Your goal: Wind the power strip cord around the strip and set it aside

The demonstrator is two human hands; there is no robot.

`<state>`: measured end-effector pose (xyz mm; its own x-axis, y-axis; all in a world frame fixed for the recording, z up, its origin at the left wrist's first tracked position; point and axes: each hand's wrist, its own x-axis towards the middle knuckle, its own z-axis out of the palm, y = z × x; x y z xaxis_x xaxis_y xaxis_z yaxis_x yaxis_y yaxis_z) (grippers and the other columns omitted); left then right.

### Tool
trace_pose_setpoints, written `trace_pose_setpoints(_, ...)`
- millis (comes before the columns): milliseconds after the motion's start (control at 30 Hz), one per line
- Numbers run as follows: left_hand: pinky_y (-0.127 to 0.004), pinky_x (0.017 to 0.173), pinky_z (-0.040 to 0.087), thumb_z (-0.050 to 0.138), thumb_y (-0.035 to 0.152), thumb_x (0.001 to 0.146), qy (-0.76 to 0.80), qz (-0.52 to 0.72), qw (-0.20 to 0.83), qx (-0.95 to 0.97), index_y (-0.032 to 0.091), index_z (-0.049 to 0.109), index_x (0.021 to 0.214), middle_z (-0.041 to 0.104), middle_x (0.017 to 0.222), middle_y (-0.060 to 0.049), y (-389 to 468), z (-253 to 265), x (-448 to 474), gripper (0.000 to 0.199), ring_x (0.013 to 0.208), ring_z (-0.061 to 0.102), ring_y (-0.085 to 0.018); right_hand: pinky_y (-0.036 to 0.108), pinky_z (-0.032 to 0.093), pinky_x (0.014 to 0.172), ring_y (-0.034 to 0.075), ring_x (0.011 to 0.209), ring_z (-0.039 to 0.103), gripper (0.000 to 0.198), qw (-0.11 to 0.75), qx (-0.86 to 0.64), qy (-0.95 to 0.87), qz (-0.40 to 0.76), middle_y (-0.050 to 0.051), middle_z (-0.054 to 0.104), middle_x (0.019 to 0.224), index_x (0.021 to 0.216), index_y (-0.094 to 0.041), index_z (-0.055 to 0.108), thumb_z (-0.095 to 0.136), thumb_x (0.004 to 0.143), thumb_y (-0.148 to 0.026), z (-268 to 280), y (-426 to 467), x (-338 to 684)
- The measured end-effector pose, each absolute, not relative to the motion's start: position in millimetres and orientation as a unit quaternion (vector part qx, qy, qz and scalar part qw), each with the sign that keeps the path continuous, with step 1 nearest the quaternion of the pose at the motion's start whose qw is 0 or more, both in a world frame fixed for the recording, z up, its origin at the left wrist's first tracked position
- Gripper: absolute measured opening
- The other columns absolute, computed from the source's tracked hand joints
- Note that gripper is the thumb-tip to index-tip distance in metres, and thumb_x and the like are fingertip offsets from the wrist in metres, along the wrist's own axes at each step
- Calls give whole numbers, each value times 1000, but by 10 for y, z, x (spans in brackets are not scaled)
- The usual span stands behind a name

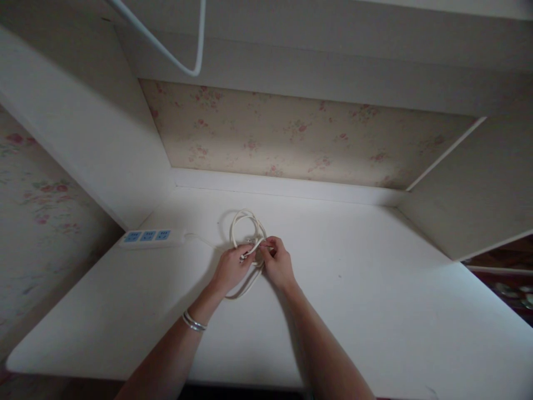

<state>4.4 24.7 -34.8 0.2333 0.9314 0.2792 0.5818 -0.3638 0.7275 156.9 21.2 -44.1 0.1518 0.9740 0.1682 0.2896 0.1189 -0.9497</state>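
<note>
A white power cord (245, 213) lies in loops over the desk, and both hands pinch it near the middle of the coil. My left hand (234, 268) is closed on the cord, with a bit of it showing between thumb and fingers. Just to the right, my right hand (277, 261) also grips the cord, its thumb and forefinger close together. Some loops stand up behind the hands and another hangs below them. The cord runs left to a white power strip (172, 238) with blue socket faces. What lies between the fingertips is partly hidden.
The white desk (366, 300) has a low back ledge (291, 187) and side panels (478, 183). Overhead, a shelf (312, 72) spans the width, and a pale cable (166, 53) dangles from above at the upper left. Floral wallpaper (266, 133) covers the back wall.
</note>
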Motion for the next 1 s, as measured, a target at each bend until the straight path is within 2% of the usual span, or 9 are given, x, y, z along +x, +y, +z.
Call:
trace_pose_setpoints(200, -24, 68, 47, 51, 31, 88, 503, 360, 238, 748, 22, 68, 93, 70, 82, -4, 236, -336, 55, 20, 73, 63, -16, 22, 40, 50, 10, 54, 50, 26, 530, -566, -509, 375, 0, 65, 88, 101, -23, 57, 55, 82, -41, -458, 254, 1617)
trace_pose_setpoints(333, -27, 72, 49, 56, 34, 85, 516, 442, 266, 684, 22, 61, 112, 68, 99, -6, 266, -333, 18, 30, 79, 63, -17, 22, 41, 50, 11, 56, 50, 28, 569, -558, -445, 409, -1, 60, 80, 94, -21, 59, 60, 78, -44, -524, 310, 1654)
trace_pose_setpoints(433, -27, 72, 49, 55, 39, 86, 521, 519, 323, 595, 20, 51, 122, 67, 104, -7, 311, -328, -40, 41, 80, 63, -16, 22, 40, 50, 10, 55, 48, 28, 583, -555, -429, 410, -1, 58, 76, 90, -20, 60, 63, 75, -44, -547, 303, 1652)
trace_pose_setpoints(600, -26, 74, 48, 54, 42, 87, 479, 570, 441, 502, 18, 24, 141, 69, 108, -12, 353, -283, -148, 66, 89, 65, -17, 23, 40, 51, 11, 56, 49, 31, 572, -548, -458, 403, 0, 59, 75, 90, -19, 61, 63, 75, -46, -514, 217, 1597)
trace_pose_setpoints(633, -27, 76, 48, 55, 43, 87, 474, 563, 453, 503, 16, 26, 141, 68, 109, -13, 356, -268, -165, 67, 91, 65, -17, 23, 40, 51, 11, 56, 49, 31, 576, -549, -452, 402, -1, 59, 73, 90, -19, 61, 63, 75, -46, -493, 208, 1585)
trace_pose_setpoints(733, -28, 84, 48, 56, 43, 85, 457, 548, 462, 527, 13, 44, 131, 68, 112, -14, 357, -230, -201, 57, 96, 64, -18, 22, 38, 49, 10, 53, 47, 30, 588, -542, -440, 409, -2, 57, 68, 89, -18, 61, 63, 75, -45, -365, 211, 1542)
trace_pose_setpoints(800, -29, 83, 49, 56, 44, 84, 441, 545, 460, 545, 12, 51, 126, 68, 112, -14, 345, -215, -205, 53, 95, 65, -19, 22, 37, 47, 10, 52, 47, 31, 578, -527, -454, 428, -1, 59, 70, 88, -19, 62, 62, 76, -47, -204, 232, 1501)
trace_pose_setpoints(933, -29, 81, 52, 56, 42, 85, 402, 533, 461, 585, 14, 56, 125, 68, 112, -12, 288, -215, -168, 48, 92, 66, -20, 20, 33, 40, 9, 50, 48, 40, 497, -489, -499, 514, 4, 65, 80, 89, -17, 64, 55, 80, -55, 238, 314, 1368)
trace_pose_setpoints(1000, -30, 81, 52, 57, 40, 85, 392, 530, 463, 593, 15, 58, 124, 68, 113, -12, 261, -221, -146, 47, 90, 67, -19, 19, 30, 37, 8, 46, 47, 44, 461, -471, -507, 555, 4, 65, 78, 92, -16, 64, 54, 80, -57, 437, 374, 1292)
